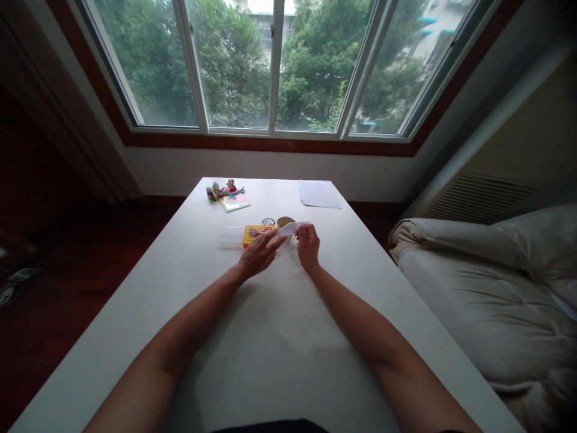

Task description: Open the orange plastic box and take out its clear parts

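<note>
Both my hands meet over the middle of the white table point(279, 337). My right hand point(309, 245) is closed in a pinch on a small clear plastic wrapper point(291, 228). My left hand point(259, 252) has its fingers stretched toward the same wrapper and touches its left end. Just beyond my left hand lies an orange box point(255, 233) with a picture on its lid, next to a clear plastic piece point(232, 237). A round brown disc point(285, 221) and a small ring point(268, 221) sit behind the wrapper.
Small colourful toy figures point(220, 189) and a green-edged booklet point(235, 202) lie at the table's far left. A sheet of paper point(318, 194) lies at the far right. A padded cream sofa point(487, 276) stands right of the table; a wide window point(274, 66) is ahead.
</note>
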The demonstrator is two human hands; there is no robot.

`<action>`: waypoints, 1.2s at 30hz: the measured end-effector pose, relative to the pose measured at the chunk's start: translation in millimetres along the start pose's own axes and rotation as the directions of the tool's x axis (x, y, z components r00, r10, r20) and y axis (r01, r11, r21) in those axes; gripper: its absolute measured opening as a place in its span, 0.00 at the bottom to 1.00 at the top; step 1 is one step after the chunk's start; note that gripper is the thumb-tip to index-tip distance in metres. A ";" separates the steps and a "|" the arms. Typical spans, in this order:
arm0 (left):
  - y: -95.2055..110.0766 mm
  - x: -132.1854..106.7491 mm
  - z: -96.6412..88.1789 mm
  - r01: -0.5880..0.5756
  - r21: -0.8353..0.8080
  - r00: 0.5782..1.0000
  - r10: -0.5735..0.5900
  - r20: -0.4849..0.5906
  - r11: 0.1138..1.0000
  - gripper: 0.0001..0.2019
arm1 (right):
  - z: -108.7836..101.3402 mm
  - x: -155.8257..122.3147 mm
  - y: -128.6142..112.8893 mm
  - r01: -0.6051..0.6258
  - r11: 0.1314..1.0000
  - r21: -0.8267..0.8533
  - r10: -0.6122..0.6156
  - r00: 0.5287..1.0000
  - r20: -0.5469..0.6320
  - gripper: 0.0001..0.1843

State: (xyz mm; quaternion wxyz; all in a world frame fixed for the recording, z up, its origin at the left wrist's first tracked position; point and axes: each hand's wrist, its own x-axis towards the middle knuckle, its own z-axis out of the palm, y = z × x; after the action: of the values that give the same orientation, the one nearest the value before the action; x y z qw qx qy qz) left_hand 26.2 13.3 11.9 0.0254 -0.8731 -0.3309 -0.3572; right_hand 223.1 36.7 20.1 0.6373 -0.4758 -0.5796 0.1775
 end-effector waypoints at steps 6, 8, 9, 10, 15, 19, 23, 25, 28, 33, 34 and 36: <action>-3.0 0.5 -6.3 -0.017 0.000 0.999 0.017 -0.028 1.000 0.31 | 3.3 -2.5 4.0 -0.042 0.998 0.038 0.041 0.999 0.033 0.20; -5.5 -0.5 -7.0 -0.030 0.019 0.999 0.031 -0.032 0.999 0.31 | 3.2 -3.3 5.0 -0.030 0.999 0.035 0.029 0.999 0.039 0.20; -6.7 -1.0 -7.2 -0.031 0.031 0.999 0.032 -0.034 0.999 0.30 | 3.1 -3.7 5.4 -0.019 0.999 0.036 0.018 0.999 0.044 0.20; -7.7 -1.6 -7.3 -0.025 0.040 0.999 0.027 -0.038 0.999 0.30 | 3.2 -4.1 5.7 -0.009 0.999 0.039 0.007 0.999 0.049 0.21; -9.7 -3.1 -8.0 0.030 0.019 0.998 -0.029 -0.056 0.999 0.30 | 7.1 -6.2 6.9 -0.003 0.999 0.045 0.000 0.998 0.059 0.22; -10.3 -3.0 -6.4 0.039 -0.017 0.995 -0.040 -0.092 0.999 0.30 | 9.7 -8.3 5.7 0.003 0.998 0.066 -0.010 0.995 0.098 0.21; -9.7 -3.1 -4.6 0.031 -0.038 0.994 -0.035 -0.100 0.999 0.31 | 7.5 -10.0 -0.4 -0.004 0.998 0.066 -0.002 0.994 0.105 0.21; -8.2 -3.1 -4.9 0.037 -0.045 0.994 -0.042 -0.099 0.998 0.33 | 5.6 -7.8 -3.6 0.000 0.999 0.046 -0.004 0.997 0.083 0.21; -5.5 -2.8 -6.5 0.051 -0.075 0.992 -0.059 -0.107 0.996 0.36 | 1.7 3.9 -1.5 -0.001 0.998 0.058 0.000 0.999 0.034 0.22; -11.0 -4.0 -8.3 0.186 -0.101 0.966 -0.201 -0.165 0.977 0.35 | -21.9 39.7 33.3 -0.100 0.989 0.108 0.104 0.994 -0.030 0.25; -14.4 -4.8 -8.2 0.220 -0.093 0.958 -0.233 -0.165 0.971 0.34 | -30.4 46.6 43.8 -0.118 0.989 0.087 0.125 0.990 -0.070 0.25; -22.9 -7.1 -7.1 0.290 -0.056 0.943 -0.295 -0.156 0.956 0.31 | -49.8 58.1 65.4 -0.175 0.984 0.009 0.175 0.974 -0.142 0.28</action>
State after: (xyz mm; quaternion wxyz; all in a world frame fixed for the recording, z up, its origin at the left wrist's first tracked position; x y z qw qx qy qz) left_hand 4.5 25.2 8.2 -0.0151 -0.7827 -0.4476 -0.4322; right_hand 305.0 93.7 6.3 0.6580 -0.5376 -0.4888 0.1976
